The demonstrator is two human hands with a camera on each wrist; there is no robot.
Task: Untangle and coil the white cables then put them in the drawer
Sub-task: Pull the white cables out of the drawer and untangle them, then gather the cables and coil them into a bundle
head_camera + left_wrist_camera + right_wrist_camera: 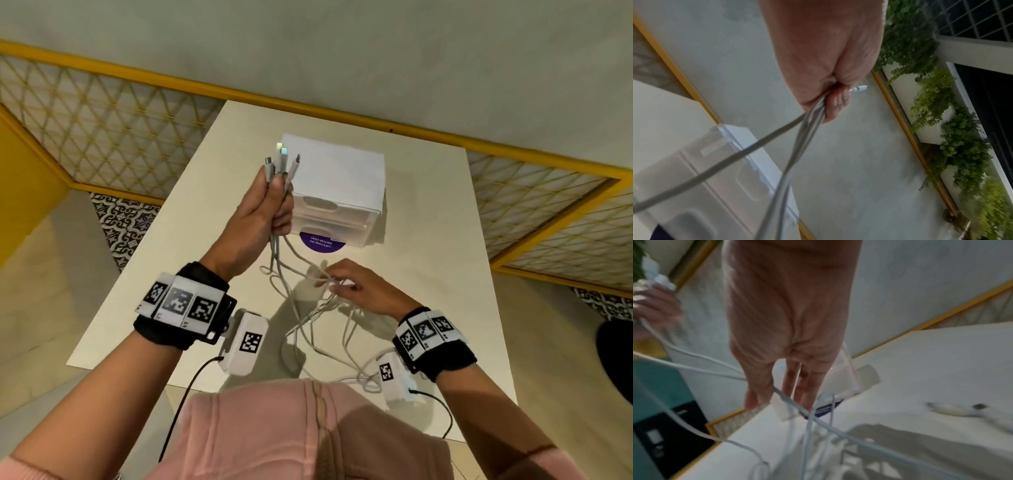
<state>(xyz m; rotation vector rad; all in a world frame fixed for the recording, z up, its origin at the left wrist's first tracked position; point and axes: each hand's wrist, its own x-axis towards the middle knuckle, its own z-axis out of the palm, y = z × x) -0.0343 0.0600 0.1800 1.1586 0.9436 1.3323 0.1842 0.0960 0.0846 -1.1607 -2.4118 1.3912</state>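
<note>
**Still knotted: a hard pull could be tightening the tangle**

Overhead, the left hand (270,205) is fisting the plug ends of the thin white cables (308,308), lifting them above the cream worktop (428,240), while the right hand (363,291) is picking at a knot lower down with loosely curled fingers. The slack is trailing in loops toward the worktop's near edge; it could be sliding off and snagging. The small white plastic drawer unit (342,192) is standing shut behind the hands, so nothing is stowed yet.

From the left wrist, the strands are running taut out of the closed fist (826,97); further lifting is likely cinching the knot.

From the right wrist, the fingers (807,386) are hanging nearly straight among crossing strands, one lying across them; whether any is pinched I cannot tell, so a strand may be slipping free.
</note>
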